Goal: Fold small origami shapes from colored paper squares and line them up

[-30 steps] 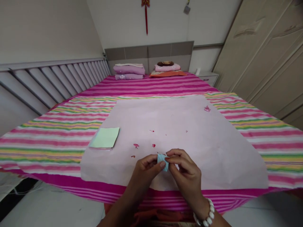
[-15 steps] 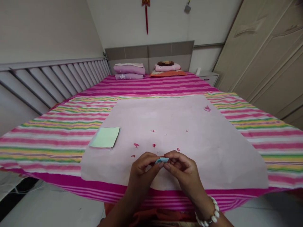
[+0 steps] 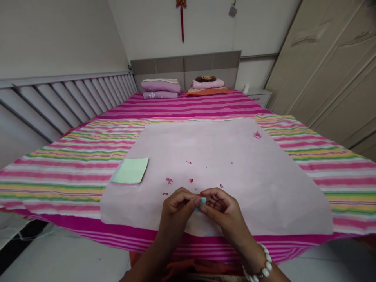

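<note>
Between my two hands is a small piece of folded light-blue paper, mostly hidden by the fingers. My left hand pinches it from the left with thumb and forefinger. From the other side, the thumb and forefinger of my right hand close on it; a white bead bracelet circles that wrist. Both hands are just above the near part of a pale pink sheet. Little red marks or scraps, such as a pinkish-red one, dot the sheet beyond my fingers.
A stack of square paper with light green on top lies at the sheet's left. A folded pink paper piece sits at the far right. The sheet lies on a striped bed cover; folded bedding is by the headboard.
The blue paper has turned in my fingers; less of its width shows, and a bit now hangs below. My left thumb has moved up over it, and both hands stay in place.
</note>
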A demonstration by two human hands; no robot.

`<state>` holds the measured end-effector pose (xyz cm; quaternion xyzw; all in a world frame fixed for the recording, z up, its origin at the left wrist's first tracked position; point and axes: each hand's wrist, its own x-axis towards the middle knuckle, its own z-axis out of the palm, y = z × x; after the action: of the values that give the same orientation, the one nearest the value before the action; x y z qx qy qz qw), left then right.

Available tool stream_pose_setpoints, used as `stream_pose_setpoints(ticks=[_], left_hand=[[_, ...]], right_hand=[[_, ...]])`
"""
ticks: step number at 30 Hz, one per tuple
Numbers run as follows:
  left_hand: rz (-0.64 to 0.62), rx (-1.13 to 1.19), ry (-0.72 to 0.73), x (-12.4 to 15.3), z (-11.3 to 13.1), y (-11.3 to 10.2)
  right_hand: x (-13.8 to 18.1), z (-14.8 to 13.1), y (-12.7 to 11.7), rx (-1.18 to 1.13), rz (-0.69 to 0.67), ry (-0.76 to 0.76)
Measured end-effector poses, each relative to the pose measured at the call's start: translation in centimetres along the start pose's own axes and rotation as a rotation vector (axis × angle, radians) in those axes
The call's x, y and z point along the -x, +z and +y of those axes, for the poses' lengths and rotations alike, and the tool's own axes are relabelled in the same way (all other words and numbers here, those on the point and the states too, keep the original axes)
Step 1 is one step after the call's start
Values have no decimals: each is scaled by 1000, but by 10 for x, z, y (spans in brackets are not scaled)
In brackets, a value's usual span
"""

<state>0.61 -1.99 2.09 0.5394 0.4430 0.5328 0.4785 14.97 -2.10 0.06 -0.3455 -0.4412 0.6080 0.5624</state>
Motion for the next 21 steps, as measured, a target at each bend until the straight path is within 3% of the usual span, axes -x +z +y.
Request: stream_pose_setpoints(ticks=[5,11,16,21], left_hand=[[75,137,-156,-2,-7,4],[98,314,-279,-4,-21,9],[61,163,-291,-7,-20,4],[-81,64,-286,-5,-19,2]], right_hand=[[-1,0,5,54,6,67],[-1,3,6,47,90,23],[-5,9,-2,-1,208,-26],[-9,6,-11,-21,274,-76]])
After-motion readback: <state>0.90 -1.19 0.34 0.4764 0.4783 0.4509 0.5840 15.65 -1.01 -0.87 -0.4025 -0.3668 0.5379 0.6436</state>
